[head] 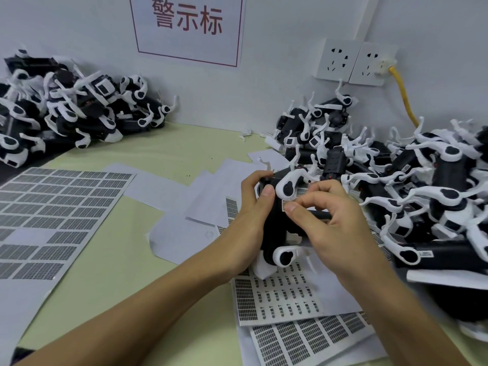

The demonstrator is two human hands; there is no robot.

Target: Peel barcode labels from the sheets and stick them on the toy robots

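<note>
A black toy robot [274,228] with white legs is held up over the label sheets in the middle of the table. My left hand [253,215] grips its left side, thumb on top. My right hand [332,223] pinches a small white barcode label [285,204] against the robot's black body with thumb and forefinger. A label sheet [280,299] with rows of small barcodes lies under the robot. A second such sheet [309,336] lies nearer me. A large sheet [52,215] with several labels gone lies at the left.
A heap of black-and-white toy robots [412,191] fills the right side. Another heap [66,109] sits at the back left against the wall. Blank backing papers [184,202] overlap mid-table. Wall sockets [353,62] with a yellow cable [405,99] are at the back right.
</note>
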